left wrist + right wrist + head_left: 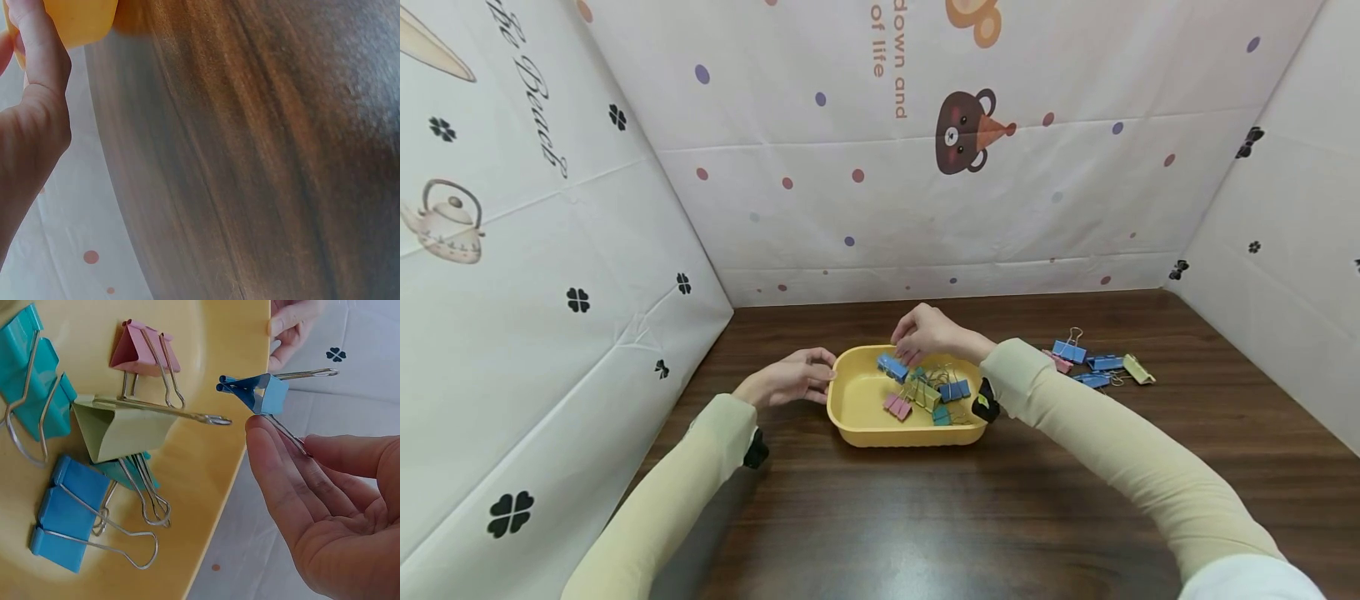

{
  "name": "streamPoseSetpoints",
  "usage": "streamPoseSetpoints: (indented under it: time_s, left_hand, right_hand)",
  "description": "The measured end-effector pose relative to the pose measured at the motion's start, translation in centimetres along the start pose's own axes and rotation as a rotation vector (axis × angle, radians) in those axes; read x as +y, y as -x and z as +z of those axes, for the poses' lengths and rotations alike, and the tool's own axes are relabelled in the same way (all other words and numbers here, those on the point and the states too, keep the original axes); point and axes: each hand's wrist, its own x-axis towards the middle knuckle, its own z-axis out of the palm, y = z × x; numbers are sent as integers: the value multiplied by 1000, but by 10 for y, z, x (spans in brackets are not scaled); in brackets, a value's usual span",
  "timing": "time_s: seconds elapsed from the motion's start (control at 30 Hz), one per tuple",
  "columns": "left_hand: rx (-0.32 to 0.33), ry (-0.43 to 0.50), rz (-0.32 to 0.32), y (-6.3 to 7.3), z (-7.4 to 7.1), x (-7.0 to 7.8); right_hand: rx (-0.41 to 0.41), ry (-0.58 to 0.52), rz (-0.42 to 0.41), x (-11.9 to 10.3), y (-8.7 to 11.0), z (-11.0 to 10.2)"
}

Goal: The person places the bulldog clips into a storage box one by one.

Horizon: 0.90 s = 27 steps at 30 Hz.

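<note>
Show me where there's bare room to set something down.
Bare: the table in front of the yellow tray, between the left sleeve and right sleeve; also inside the tray's left end, beside the left hand. Crowded: the tray's middle and right, holding binder clips; and the table behind the right sleeve, where loose clips lie.

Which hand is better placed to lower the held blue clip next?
Probably the right hand: it pinches the blue clip over the yellow tray, while the left hand touches the tray's side.

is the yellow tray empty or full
Neither: the yellow tray holds a pink clip, a pale yellow clip, a blue clip and teal clips, but bare bottom shows.
</note>
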Motion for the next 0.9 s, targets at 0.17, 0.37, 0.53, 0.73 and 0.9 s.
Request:
streamPoseSetpoints:
  time_s: [0.17, 0.37, 0.53, 0.73, 0.9]
  left_hand:
    - [4, 5, -4, 1, 1, 1]
    - [-9, 0, -2, 2, 1, 3]
    - [-6, 7, -6, 2, 2, 3]
    - [2, 10, -2, 2, 2, 2]
    - [2, 13, -2, 3, 3, 2]
  right_hand:
    - [-1, 13, 0, 0, -2, 5]
    - [0, 26, 0, -1, -4, 7]
    - [-1, 32, -10, -3, -4, 9]
    - [-13, 6, -13, -3, -6, 12]
    - [-33, -18, -3, -2, -6, 14]
